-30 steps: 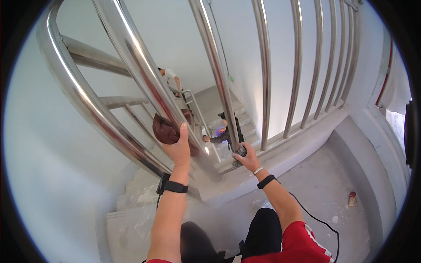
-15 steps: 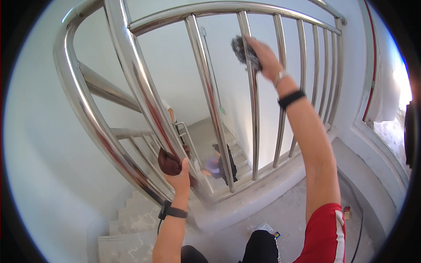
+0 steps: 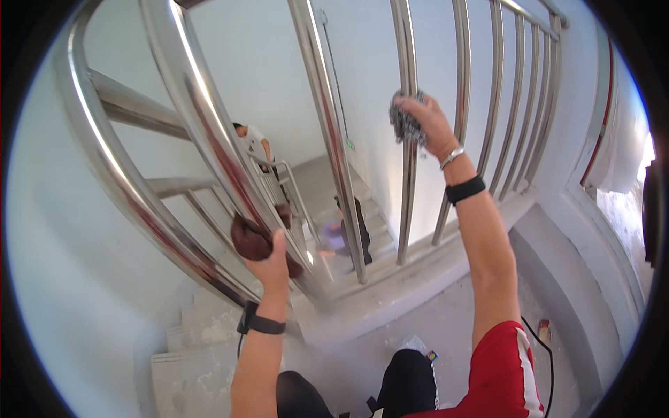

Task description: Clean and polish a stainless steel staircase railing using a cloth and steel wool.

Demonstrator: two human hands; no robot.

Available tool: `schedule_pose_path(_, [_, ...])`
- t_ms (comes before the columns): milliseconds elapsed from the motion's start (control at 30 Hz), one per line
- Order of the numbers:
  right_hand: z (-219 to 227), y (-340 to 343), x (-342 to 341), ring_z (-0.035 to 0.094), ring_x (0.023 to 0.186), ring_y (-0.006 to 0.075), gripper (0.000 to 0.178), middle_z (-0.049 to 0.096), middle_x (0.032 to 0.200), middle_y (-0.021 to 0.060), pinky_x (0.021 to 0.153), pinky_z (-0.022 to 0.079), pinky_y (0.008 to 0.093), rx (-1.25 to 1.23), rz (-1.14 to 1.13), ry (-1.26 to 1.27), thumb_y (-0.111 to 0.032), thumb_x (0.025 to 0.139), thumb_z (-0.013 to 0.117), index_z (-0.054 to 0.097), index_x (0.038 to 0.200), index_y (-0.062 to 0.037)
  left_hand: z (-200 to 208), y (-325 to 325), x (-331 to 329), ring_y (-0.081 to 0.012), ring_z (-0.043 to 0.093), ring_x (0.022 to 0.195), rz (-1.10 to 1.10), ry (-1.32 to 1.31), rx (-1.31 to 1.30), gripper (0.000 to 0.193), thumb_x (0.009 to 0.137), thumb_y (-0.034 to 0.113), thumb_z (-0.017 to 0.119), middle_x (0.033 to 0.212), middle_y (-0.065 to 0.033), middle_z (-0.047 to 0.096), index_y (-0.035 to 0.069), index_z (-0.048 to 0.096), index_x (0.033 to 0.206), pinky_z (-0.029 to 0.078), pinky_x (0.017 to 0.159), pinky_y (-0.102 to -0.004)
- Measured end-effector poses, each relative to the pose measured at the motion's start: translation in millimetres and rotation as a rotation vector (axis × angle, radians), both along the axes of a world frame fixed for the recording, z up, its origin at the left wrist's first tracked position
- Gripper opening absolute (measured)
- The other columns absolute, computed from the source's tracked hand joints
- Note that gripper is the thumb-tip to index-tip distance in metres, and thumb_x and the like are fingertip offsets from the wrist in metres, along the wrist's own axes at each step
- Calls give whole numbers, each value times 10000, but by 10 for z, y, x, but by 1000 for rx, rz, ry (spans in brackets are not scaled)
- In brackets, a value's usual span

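My right hand (image 3: 435,125) is closed on a grey, curly steel wool scourer (image 3: 404,122), wrapped against an upright metal baluster (image 3: 407,198) at about mid-height. Lower down and to the left, my left hand (image 3: 270,263) grips a dark brown-red cloth (image 3: 249,238). That cloth is folded around the lower part of a thick, shiny metal post (image 3: 198,104), with part of it showing on the post's far side. The fingers of my left hand are largely hidden by the cloth and post.
Several more balusters (image 3: 461,90) run to the right. Beyond the railing are lower stairs with two people, one in a white shirt (image 3: 255,139), one in dark clothes (image 3: 361,233). A raised ledge (image 3: 376,303) borders the floor. A black cable (image 3: 549,348) lies at right.
My right hand and the scourer have slid down the baluster. My left hand still holds the cloth at the post. The view has tilted downward, shifting the railing's top out of sight.
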State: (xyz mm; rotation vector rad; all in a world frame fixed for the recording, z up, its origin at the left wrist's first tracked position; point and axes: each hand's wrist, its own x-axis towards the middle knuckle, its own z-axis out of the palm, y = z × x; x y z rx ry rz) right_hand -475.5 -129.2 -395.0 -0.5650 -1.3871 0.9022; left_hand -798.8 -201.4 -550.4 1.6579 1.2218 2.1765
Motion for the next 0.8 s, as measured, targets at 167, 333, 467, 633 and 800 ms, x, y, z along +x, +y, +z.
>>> schedule_pose_path(167, [-2435, -151, -90, 523, 717, 71, 243, 578, 762, -1, 644, 455, 240, -318, -205, -172, -177, 750, 673, 600, 913, -12, 105, -4, -11, -221, 413, 1141, 62, 14, 28, 692, 733, 161, 698, 1240, -118, 426, -35, 338, 1290, 296, 994, -320])
schedule_pose_path(333, [-3289, -288, -162, 434, 618, 78, 199, 506, 664, -6, 560, 404, 250, -304, -434, -150, -148, 751, 663, 556, 840, -6, 138, 19, 70, -218, 412, 1142, -43, -81, -64, 688, 740, 172, 696, 1249, -122, 422, -33, 340, 1292, 291, 998, -318])
schedule_pose_path(467, [-2377, -305, -307, 426, 598, 105, 228, 474, 622, 45, 541, 394, 284, -104, -578, -258, -174, 751, 665, 535, 799, 6, 68, 23, -70, -200, 421, 1132, 73, 45, 105, 687, 745, 167, 698, 1253, -111, 416, -29, 339, 1297, 318, 981, -307])
schedule_pose_path(633, [-59, -179, -203, 533, 601, 226, 309, 563, 641, 147, 583, 450, 349, 213, -720, -291, -271, 733, 640, 559, 775, 24, 59, -54, 22, -191, 434, 1116, -17, -19, 36, 683, 746, 141, 687, 1238, -114, 432, -27, 333, 1305, 326, 972, -295])
schedule_pose_path(800, [1835, 46, -177, 597, 807, 393, 450, 602, 756, 276, 728, 480, 401, 240, -963, -466, -354, 667, 597, 609, 754, 88, 122, -120, 65, -201, 426, 1122, -38, -48, 86, 707, 696, 114, 695, 1219, -117, 445, -33, 350, 1296, 312, 970, -296])
